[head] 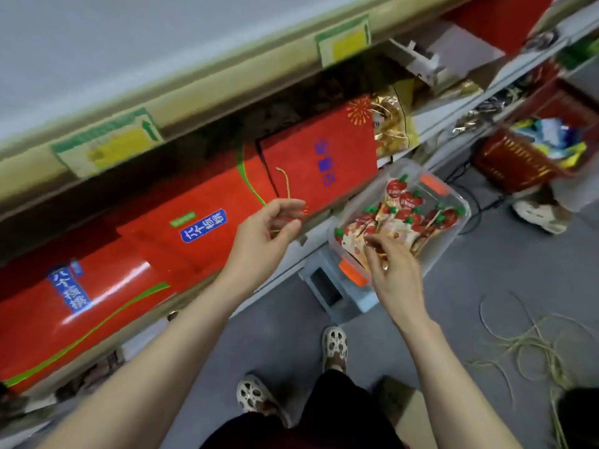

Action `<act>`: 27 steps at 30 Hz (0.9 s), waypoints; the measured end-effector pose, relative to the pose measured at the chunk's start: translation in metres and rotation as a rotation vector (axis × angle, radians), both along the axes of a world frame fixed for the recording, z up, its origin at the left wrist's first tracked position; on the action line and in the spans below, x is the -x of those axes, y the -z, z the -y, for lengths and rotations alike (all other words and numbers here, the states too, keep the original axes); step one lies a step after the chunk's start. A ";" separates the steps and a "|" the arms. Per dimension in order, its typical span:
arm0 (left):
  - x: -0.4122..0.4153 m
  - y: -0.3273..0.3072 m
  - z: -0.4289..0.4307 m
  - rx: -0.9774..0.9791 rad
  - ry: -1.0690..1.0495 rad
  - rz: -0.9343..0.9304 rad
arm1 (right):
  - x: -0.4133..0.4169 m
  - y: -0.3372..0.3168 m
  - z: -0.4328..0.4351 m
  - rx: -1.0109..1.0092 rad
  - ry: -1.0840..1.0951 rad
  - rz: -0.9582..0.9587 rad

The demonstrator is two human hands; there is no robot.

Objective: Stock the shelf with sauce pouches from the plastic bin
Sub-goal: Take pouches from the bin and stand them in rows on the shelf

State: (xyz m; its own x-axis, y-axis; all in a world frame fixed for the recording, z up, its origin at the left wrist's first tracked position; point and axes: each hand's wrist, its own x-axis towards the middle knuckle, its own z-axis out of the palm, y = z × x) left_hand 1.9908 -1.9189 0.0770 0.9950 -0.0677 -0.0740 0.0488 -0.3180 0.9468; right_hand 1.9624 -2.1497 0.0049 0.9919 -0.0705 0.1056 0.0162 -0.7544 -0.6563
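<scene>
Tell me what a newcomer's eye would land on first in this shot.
First the big red gift boxes lying in a row along the shelf, filling the left and middle. Next the clear plastic bin with orange latches, at right of centre by the shelf's edge, packed with red tomato-printed sauce pouches. The right hand reaches into the bin, while the left hand pinches a thin cord by the boxes.

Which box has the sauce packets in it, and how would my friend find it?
Start at the long shelf packed with big red gift boxes, then look down by its right end. There sits a clear plastic bin under the right hand. It alone is see-through, with orange latches, full of pouches printed with red tomatoes; the basket beyond is red.
</scene>
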 end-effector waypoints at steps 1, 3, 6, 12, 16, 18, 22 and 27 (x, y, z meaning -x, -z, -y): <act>-0.007 0.016 0.019 -0.008 0.021 -0.042 | -0.001 0.017 0.020 -0.002 0.021 -0.072; -0.022 0.051 0.058 -0.028 0.067 -0.133 | -0.008 0.049 0.060 0.016 0.064 -0.206; -0.050 0.111 0.116 -0.059 0.137 -0.250 | -0.036 0.094 0.119 0.070 0.120 -0.352; -0.111 0.234 0.217 -0.273 0.259 -0.323 | -0.135 0.179 0.199 0.248 0.093 -0.419; -0.147 0.304 0.265 -0.554 0.351 -0.293 | -0.187 0.225 0.220 0.492 -0.007 -0.436; -0.158 0.327 0.282 -0.621 0.369 -0.330 | -0.197 0.239 0.224 0.623 -0.049 -0.443; -0.168 0.352 0.305 -0.751 0.356 -0.381 | -0.200 0.254 0.214 0.795 -0.075 -0.454; -0.180 0.326 0.292 -0.656 0.263 -0.434 | -0.200 0.251 0.206 0.270 0.140 -0.226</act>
State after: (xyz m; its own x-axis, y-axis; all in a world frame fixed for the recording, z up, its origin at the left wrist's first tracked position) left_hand 2.1712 -2.2112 -0.2489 0.8266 -0.1032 -0.5533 0.2144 -0.8512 0.4791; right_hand 2.1621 -2.3557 -0.2460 0.9750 -0.2066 -0.0819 -0.2219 -0.8852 -0.4089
